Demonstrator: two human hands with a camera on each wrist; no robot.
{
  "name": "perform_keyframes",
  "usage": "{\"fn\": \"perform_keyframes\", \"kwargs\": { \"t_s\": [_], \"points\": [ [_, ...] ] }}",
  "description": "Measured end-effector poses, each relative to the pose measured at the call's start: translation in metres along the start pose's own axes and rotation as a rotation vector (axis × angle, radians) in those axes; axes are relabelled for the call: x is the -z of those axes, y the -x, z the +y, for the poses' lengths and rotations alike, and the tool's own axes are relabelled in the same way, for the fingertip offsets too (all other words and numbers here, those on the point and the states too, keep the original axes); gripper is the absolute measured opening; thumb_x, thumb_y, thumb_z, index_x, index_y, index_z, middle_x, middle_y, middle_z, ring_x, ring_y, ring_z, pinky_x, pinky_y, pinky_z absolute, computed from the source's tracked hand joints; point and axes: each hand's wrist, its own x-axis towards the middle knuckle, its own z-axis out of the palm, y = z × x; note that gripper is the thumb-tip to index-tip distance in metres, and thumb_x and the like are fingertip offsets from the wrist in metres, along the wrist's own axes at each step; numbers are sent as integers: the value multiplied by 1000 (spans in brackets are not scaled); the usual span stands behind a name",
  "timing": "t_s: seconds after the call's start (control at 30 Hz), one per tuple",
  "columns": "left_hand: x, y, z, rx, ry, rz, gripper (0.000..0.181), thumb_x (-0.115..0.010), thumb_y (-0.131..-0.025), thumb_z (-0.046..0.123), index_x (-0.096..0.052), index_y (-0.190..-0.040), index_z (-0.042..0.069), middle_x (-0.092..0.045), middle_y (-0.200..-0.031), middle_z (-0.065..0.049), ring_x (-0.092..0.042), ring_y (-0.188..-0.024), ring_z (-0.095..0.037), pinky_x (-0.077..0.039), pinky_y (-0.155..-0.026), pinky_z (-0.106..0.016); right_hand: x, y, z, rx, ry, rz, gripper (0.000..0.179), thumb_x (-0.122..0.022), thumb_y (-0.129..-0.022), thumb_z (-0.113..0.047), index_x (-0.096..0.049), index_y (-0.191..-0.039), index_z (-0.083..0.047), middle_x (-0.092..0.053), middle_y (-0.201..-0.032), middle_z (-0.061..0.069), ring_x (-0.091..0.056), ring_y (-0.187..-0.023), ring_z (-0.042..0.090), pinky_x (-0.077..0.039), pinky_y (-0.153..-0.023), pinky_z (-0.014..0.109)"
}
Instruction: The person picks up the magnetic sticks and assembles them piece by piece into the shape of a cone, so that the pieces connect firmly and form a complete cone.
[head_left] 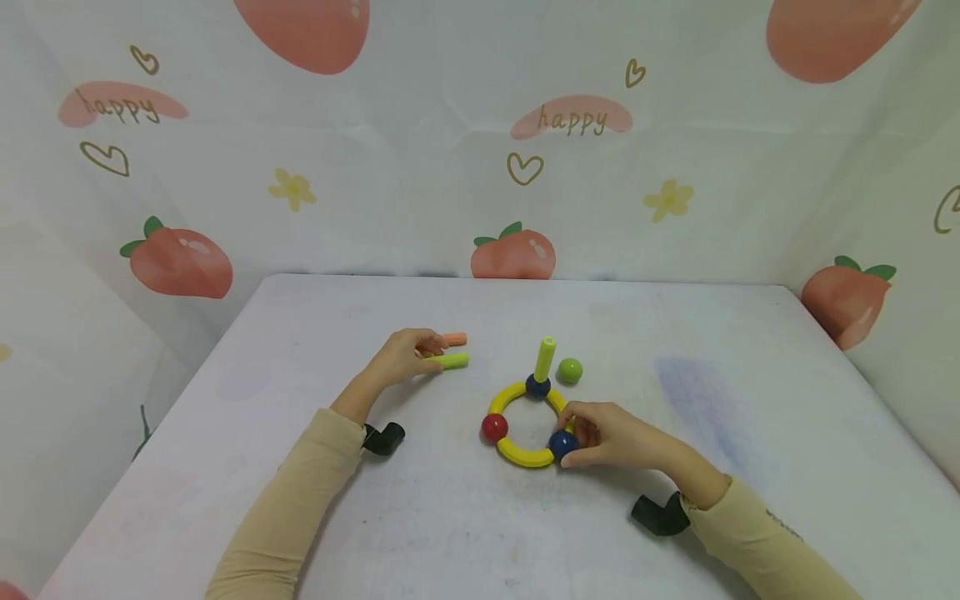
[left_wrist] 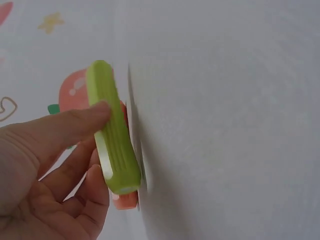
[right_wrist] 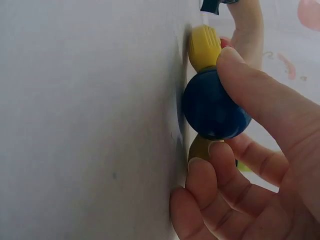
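My left hand [head_left: 401,357] pinches a lime-green ridged stick [left_wrist: 115,137] between thumb and fingers. Just behind it lies an orange stick [head_left: 456,339], partly covered in the left wrist view. Curved yellow rods [head_left: 525,458] join a red ball [head_left: 494,427] and two blue balls into a ring on the table. From the far blue ball [head_left: 537,386] another lime-green stick [head_left: 545,360] stands up. At the ring's near right, my right hand [head_left: 618,437] grips the other blue ball [right_wrist: 212,105], its thumb on the ball and fingertips at the adjoining yellow rod.
A loose green ball [head_left: 571,370] sits beside the upright stick, right of the ring's far side. Black angled pieces [head_left: 386,439] show at both wrists. The white table [head_left: 450,533] ends at the back against a printed cloth [head_left: 420,167].
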Motion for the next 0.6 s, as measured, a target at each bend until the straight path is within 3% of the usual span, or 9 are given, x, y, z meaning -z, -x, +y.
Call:
{"fn": "perform_keyframes", "kwargs": {
  "t_s": [0.2, 0.43, 0.6],
  "points": [
    [-3, 1, 2, -40, 83, 0, 29, -66, -85, 11, -63, -112, 2, -64, -111, -15, -59, -102, -26, -49, -90, -37, 3, 1, 1, -4, -7, -27, 43, -74, -78, -31, -56, -109, -8, -53, -75, -4, -46, -63, 0, -44, -58, 17],
    [-7, 3, 10, -80, 187, -30, 36, -66, -86, 12, -61, -120, 4, -61, -125, -13, -59, -107, -26, -49, -94, -38, 11, 1, 6, -14, -21, -57, 53, -75, -78, -28, -53, -122, -6, -56, -87, 3, -49, -66, 2, -45, -61, 18],
    [-11, 5, 15, -112, 222, -46, 41, -65, -86, 12, -57, -125, 1, -61, -125, -15, -60, -107, -28, -49, -94, -37, 11, 0, 7, -13, -27, -59, 53, -74, -79, -27, -53, -122, -5, -56, -87, 3, -49, -65, 2, -45, -61, 19]
  ]
}}
